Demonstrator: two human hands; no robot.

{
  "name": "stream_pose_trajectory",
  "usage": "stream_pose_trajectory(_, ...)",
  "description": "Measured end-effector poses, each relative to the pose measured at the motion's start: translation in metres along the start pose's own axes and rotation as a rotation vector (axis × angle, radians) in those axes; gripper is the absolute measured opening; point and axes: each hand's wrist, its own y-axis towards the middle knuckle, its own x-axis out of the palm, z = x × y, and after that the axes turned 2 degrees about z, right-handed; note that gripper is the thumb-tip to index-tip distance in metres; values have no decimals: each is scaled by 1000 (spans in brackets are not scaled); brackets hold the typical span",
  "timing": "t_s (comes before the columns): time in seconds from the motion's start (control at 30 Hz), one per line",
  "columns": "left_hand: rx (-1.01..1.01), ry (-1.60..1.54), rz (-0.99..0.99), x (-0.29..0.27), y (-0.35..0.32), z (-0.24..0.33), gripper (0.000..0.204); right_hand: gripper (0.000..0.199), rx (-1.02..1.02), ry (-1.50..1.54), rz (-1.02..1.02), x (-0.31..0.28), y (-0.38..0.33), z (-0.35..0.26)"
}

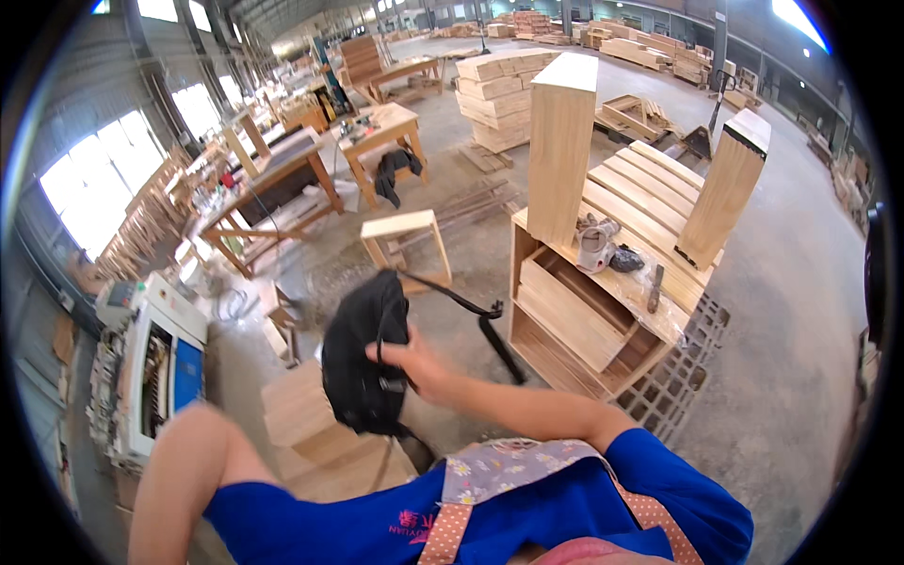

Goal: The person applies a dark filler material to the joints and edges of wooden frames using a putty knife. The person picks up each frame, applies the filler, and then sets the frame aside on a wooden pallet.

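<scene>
A black bag (365, 363) with dangling straps hangs in front of me, left of the middle. My right hand (419, 365) is closed on its right side, the thumb lying over the fabric. One strap (452, 294) swings out to the right, toward a wooden cabinet (579, 315). My left arm bends at the elbow at the lower left and leaves the picture, so my left hand is out of sight. Below the bag lie pale wooden boards or boxes (311, 414).
Atop the cabinet lie a tape roll (595, 247), a dark bundle (625, 259) and a tool (655, 290), between two upright wooden boxes (562, 151). A small wooden frame (405, 226) stands ahead. Workbenches (377, 132) stand beyond, and a white-and-blue machine (169, 358) is at left.
</scene>
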Motion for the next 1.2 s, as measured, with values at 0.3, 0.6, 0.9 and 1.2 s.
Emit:
stream_pose_trajectory(0.3,-615,322,37,19,17,22,37,71,102,-58,-163,17,-47,-9)
stream_pose_trajectory(0.6,-1175,461,175,47,-70,-76,47,89,114,-227,-326,43,-53,40)
stream_pose_trajectory(0.9,-1812,-527,882,116,-163,-187,56,97,-2,-195,-392,17,-75,21)
stream_pose_trajectory(1.2,-1257,-1297,1333,169,-95,-198,65,104,-204,-858,-175,8,-91,-3)
